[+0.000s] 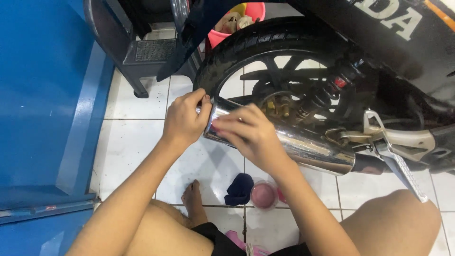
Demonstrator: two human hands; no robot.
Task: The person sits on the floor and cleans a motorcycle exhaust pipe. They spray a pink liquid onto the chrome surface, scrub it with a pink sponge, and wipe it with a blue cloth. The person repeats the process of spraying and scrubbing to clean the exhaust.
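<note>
Chrome exhaust pipe point(303, 149) runs level along the near side of the motorcycle, just in front of the rear wheel point(265, 61), its open tail end pointing toward the blue wall panel point(42, 95); you sit on the white tiled floor point(132, 137) beside it, knees drawn up either side, which puts the pipe at an easy working height for both arms.

Your left hand point(184, 121) cups the tail end of the pipe, fingers point(201, 102) curled together over its rim, seemingly to steady it; your right hand point(251, 137) lies on top of the chrome a little further along, fingers point(227, 124) pressed together and flat to the metal with something pinkish just showing beneath the tips; whether that is a cloth or a dab of paste you cannot tell from here.

On the floor directly below the pipe, between your legs, sits a small round open tub of pink paste point(264, 194), with a crumpled dark blue cloth point(239, 188) touching its left side; both lie within a short drop of your right hand, likely so you can reach them without shifting.

A folded-out metal footpeg point(400, 166) juts toward your right knee; a grey plastic stool point(142, 52) stands by the wall beyond the wheel.
</note>
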